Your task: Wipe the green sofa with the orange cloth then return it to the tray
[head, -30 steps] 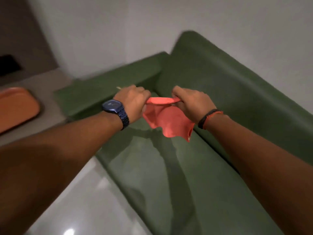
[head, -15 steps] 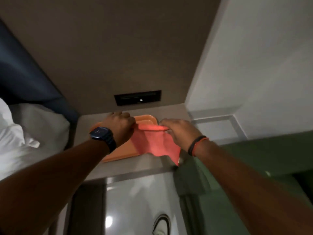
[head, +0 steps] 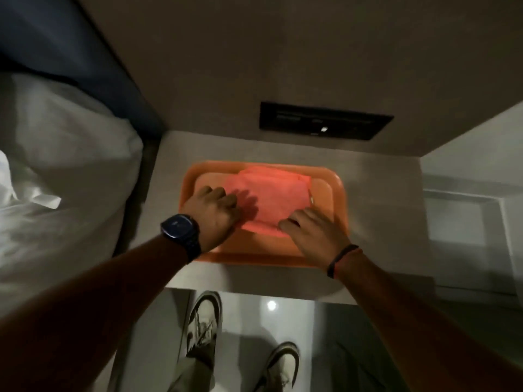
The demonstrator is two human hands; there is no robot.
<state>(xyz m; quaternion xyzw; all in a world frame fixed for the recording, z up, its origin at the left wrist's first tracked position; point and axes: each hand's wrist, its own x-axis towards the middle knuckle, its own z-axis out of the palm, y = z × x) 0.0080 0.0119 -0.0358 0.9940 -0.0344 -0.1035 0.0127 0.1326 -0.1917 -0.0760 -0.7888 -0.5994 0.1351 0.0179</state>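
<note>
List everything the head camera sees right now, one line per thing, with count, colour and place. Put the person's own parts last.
cloth: 1, orange, folded, lying in the tray
tray: 1, orange, on the grey ledge
ledge: 1, grey, below the wall
wall panel: 1, black, on the wall above the tray
bedding: white, at the left edge
floor: glossy, pale, at the bottom
shoes: 2, pale with dark trim, on the floor
watch: 1, dark, left wrist
wristbands: dark and orange, right wrist
left hand: curled, at the cloth's left edge
right hand: fingers spread, at the cloth's near right corner
</note>
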